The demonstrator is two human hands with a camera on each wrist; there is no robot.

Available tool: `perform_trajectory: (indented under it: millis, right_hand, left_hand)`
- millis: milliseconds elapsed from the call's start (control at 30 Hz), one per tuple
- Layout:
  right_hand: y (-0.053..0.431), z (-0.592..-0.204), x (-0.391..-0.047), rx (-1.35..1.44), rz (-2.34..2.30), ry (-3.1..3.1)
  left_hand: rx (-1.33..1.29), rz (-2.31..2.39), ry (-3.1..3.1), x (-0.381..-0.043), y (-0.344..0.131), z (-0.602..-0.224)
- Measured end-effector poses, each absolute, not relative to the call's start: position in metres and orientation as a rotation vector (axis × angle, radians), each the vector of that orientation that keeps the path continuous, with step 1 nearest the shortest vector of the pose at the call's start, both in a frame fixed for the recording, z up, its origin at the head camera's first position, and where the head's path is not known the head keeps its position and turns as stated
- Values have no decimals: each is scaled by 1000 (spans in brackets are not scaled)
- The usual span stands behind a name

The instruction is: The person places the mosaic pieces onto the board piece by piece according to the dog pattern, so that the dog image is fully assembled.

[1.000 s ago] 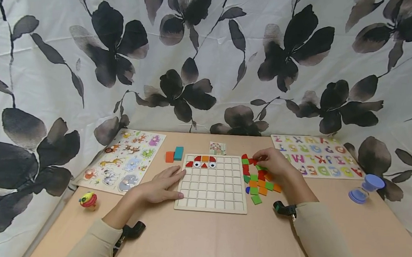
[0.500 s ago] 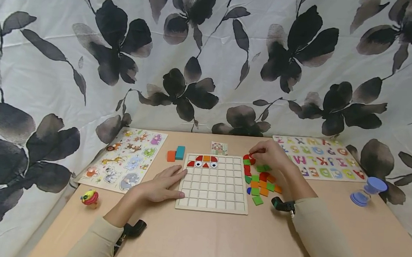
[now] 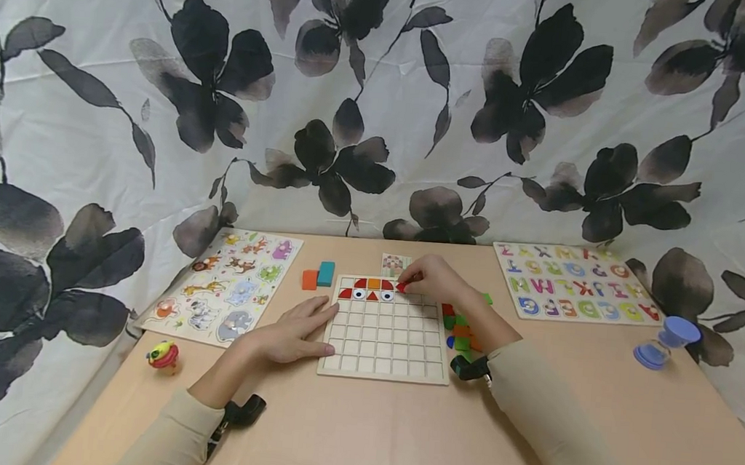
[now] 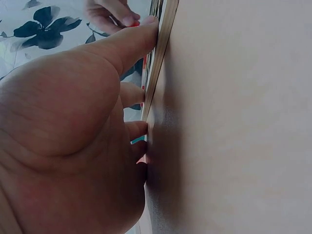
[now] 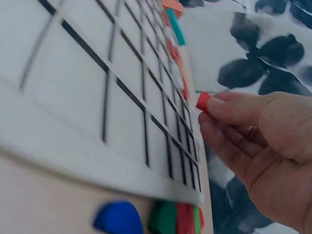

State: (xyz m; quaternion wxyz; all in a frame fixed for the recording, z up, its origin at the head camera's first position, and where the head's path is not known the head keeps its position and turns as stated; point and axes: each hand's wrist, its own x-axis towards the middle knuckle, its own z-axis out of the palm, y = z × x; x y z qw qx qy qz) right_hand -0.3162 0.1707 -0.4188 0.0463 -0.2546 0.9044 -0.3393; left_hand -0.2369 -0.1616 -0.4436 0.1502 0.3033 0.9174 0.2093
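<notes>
A pale wooden grid board lies in front of me. Its top rows hold red pieces, an orange square and two round-eye tiles. My left hand rests against the board's left edge, fingers extended, thumb near the lower corner; the left wrist view has the fingertips at the wooden rim. Over the board's upper right, my right hand pinches a small red tile between thumb and forefinger, close beside the filled top-row cells. Its forearm partly covers a pile of coloured tiles.
Behind the board lies a small picture card. Orange and teal blocks sit at its upper left. An animal puzzle board is left, a letter board right, with a blue-ended object and a small toy farther out.
My right hand has picked a red tile from the pile and carried it left, over the board's upper right. The left hand has stayed at the board's edge.
</notes>
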Motion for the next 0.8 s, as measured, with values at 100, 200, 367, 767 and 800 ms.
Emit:
perform_trajectory:
  millis: [100,200,367,767,800]
  right_hand:
    - [161,-422,-316,-771,-950,2769]
    - [157,-426,-316,-744,-879,2795]
    - [156,-430,-313,-723,-772,2834]
    - [158,-429,-310,-677,-805,2793]
    - [161,-428,-309,-674,-827,2777]
  left_hand:
    - [872,597,2641,-238,-161,-444]
    - [874,590,2646,-238,-162,-445]
    - [862,591,2640,-238,-162,-447]
    - [852,588,2639,-238,-163,-447]
    - [851,589,2638,-238,-163,-446]
